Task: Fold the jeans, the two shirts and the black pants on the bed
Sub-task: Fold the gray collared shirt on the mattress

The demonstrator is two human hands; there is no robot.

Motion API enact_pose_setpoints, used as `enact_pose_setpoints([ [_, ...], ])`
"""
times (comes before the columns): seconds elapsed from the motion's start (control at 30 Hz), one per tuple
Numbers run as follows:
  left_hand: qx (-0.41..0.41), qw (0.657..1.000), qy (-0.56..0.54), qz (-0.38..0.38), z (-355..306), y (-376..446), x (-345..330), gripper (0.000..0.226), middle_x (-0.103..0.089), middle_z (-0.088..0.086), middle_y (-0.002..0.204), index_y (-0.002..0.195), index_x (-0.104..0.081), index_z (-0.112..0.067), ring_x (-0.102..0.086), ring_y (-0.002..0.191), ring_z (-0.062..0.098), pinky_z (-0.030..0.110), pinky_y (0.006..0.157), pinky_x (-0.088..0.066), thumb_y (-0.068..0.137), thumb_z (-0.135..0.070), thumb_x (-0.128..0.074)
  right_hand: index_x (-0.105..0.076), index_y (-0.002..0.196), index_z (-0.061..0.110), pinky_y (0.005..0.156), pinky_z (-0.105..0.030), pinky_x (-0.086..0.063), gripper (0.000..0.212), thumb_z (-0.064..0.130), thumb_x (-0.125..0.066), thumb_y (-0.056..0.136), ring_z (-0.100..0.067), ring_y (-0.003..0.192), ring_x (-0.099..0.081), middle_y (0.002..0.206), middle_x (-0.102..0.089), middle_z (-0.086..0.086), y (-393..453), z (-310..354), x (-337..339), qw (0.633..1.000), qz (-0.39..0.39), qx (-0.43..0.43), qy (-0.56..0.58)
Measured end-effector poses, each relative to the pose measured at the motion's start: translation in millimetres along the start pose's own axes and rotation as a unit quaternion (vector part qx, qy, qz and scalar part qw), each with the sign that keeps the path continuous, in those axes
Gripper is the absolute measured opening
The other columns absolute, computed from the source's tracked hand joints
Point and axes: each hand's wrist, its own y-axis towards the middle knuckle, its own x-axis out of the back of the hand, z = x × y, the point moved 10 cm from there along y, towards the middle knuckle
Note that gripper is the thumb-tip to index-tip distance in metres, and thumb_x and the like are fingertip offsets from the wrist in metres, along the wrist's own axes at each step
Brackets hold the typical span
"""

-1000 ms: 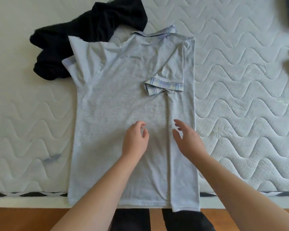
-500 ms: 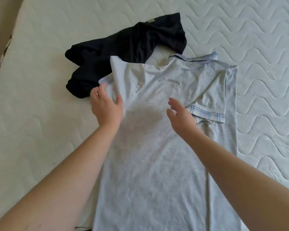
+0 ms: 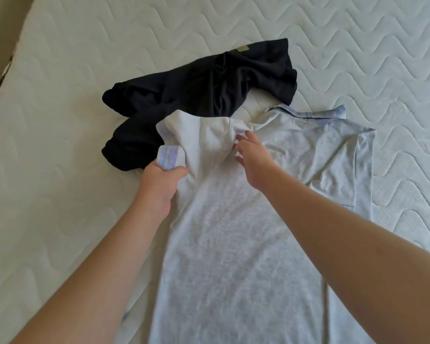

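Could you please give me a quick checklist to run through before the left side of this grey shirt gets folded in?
1. Left sleeve held: ok. The left hand grips the left sleeve at its striped cuff.
2. Shoulder pinned: ok. The right hand is on the grey shirt near the collar.
3. Right side already folded in: ok, its sleeve lies on the body.
4. Clear of the black pants: not ok. The lifted sleeve overlaps them; whether it touches, cannot tell.
5. Body smooth on the bed: ok where visible, bunched around the raised shoulder.
6. Hem straight: cannot tell, out of frame.
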Motion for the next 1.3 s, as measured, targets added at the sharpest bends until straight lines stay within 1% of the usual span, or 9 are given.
enact_pose_setpoints([
  [0.17,-0.112,0.992,0.051,0.019,-18,-24,10,0.049,-0.066,-0.009,0.109,0.106,-0.067,-0.038,-0.061,0.095,0.006,0.015,0.075,-0.046,0.087,0.007,-0.056,-0.046,0.143,0.027,0.116,-0.04,-0.033,0.055,0.003,-0.037,0.095,-0.016,0.132,-0.045,0.146,-0.046,0.006,13,13,-2,1.0,0.017,0.007,-0.009],
  [0.27,-0.14,0.954,0.163,0.21,-18,-34,-13,0.068,-0.048,-0.029,0.138,0.109,-0.065,-0.053,-0.05,0.123,-0.008,0.013,0.096,-0.044,0.086,0.01,-0.056,-0.06,0.127,0.03,0.11,-0.038,-0.041,0.043,0.009,-0.04,0.096,-0.014,0.122,-0.054,0.132,-0.058,0.007,19,20,10,0.999,-0.01,0.012,-0.047],
  [0.33,-0.11,0.923,0.194,0.313,-10,-34,-34,0.046,-0.046,-0.024,0.145,0.128,-0.061,-0.027,-0.047,0.13,-0.003,0.016,0.101,-0.045,0.088,-0.004,-0.066,-0.059,0.13,0.027,0.105,-0.039,-0.046,0.04,0.013,-0.043,0.096,-0.014,0.115,-0.059,0.123,-0.063,0.007,23,23,15,0.997,-0.017,0.018,-0.07],
  [0.43,-0.003,0.976,0.111,0.185,-10,8,-25,0.043,-0.059,0.007,0.138,0.123,-0.054,0.006,-0.054,0.128,0.013,0.014,0.094,-0.047,0.106,-0.031,-0.04,-0.054,0.136,0.023,0.106,-0.041,-0.046,0.043,0.012,-0.046,0.095,-0.016,0.113,-0.061,0.123,-0.065,0.005,27,19,10,0.998,0.018,0.009,-0.053],
  [0.53,-0.063,0.987,0.145,0.036,-36,33,-14,0.045,-0.071,-0.008,0.11,0.108,-0.053,-0.018,-0.067,0.104,0.007,0.034,0.096,-0.052,0.093,-0.06,-0.048,-0.047,0.141,0.02,0.103,-0.039,-0.048,0.047,0.007,-0.046,0.096,-0.017,0.116,-0.06,0.13,-0.062,0.002,27,14,5,0.999,0.047,-0.002,0.006],
  [0.77,-0.115,0.848,0.507,0.104,-43,35,-101,0.078,-0.05,-0.002,0.126,0.137,-0.046,-0.029,-0.049,0.116,0.019,0.036,0.094,-0.047,0.076,-0.076,-0.058,-0.051,0.137,0.017,0.081,-0.031,-0.055,0.046,0.0,-0.047,0.094,-0.018,0.106,-0.063,0.118,-0.063,-0.005,21,6,0,0.991,0.033,-0.045,0.12],
  [0.93,-0.156,0.84,0.519,0.02,-51,31,-90,0.019,-0.056,0.004,0.098,0.095,-0.052,-0.019,-0.057,0.092,0.027,0.04,0.076,-0.05,0.093,-0.036,-0.061,-0.058,0.132,0.017,0.106,-0.038,-0.044,0.049,-0.002,-0.034,0.094,-0.017,0.124,-0.054,0.132,-0.06,0.0,22,10,5,0.994,0.049,-0.017,0.093],
  [1.03,-0.211,0.851,0.48,-0.016,-74,20,-76,0.012,-0.054,-0.004,0.077,0.096,-0.049,-0.016,-0.056,0.07,0.022,0.033,0.057,-0.042,0.099,-0.027,-0.053,-0.05,0.14,0.015,0.11,-0.038,-0.04,0.057,-0.007,-0.03,0.091,-0.016,0.129,-0.05,0.139,-0.056,0.0,24,10,6,0.993,0.073,-0.008,0.09],
  [1.3,-0.417,0.784,0.45,-0.097,-152,-8,-54,0.024,-0.069,0.005,0.091,0.105,-0.07,-0.015,-0.063,0.084,0.024,0.035,0.072,-0.049,0.097,-0.006,-0.048,-0.035,0.15,0.016,0.108,-0.037,-0.043,0.052,0.006,-0.045,0.099,-0.016,0.128,-0.053,0.138,-0.056,-0.003,24,13,-3,0.981,0.089,-0.017,0.173],
])
